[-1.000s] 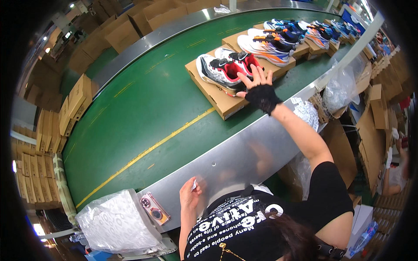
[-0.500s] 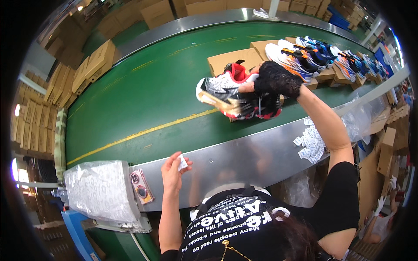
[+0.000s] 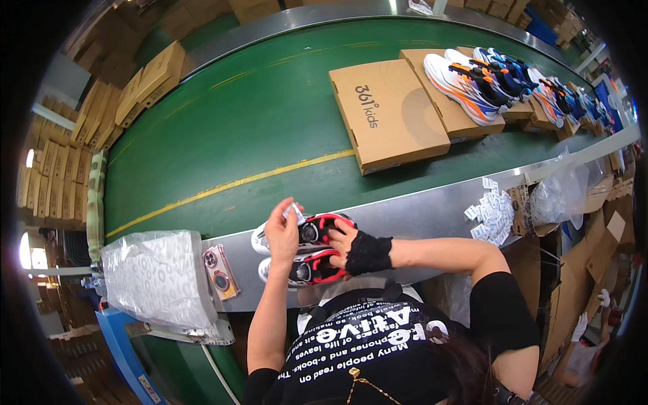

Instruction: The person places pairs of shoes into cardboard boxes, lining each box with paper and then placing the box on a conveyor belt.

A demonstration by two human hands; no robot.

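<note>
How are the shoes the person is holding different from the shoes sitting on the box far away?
The held shoes are black, red and white; the shoes on the far box are white, orange and blue. The held shoes sit at the metal edge between the left hand and right hand; the far ones rest untouched on cardboard. Both are sneaker pairs.

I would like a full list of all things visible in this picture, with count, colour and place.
pair of shoes: one pair, white, black and red, on the metal ledge, under both hands
small white tag: one, at left fingertips
cardboard box: one bare, brown, on the belt
conveyor belt: green, yellow line
shoes on boxes: several pairs, white, orange, blue, far right
phone: one, on ledge
plastic bags: clear stack, left
white tags: pile, right ledge
left hand: holds the tag
right hand: black fingerless glove, on the shoes
</note>
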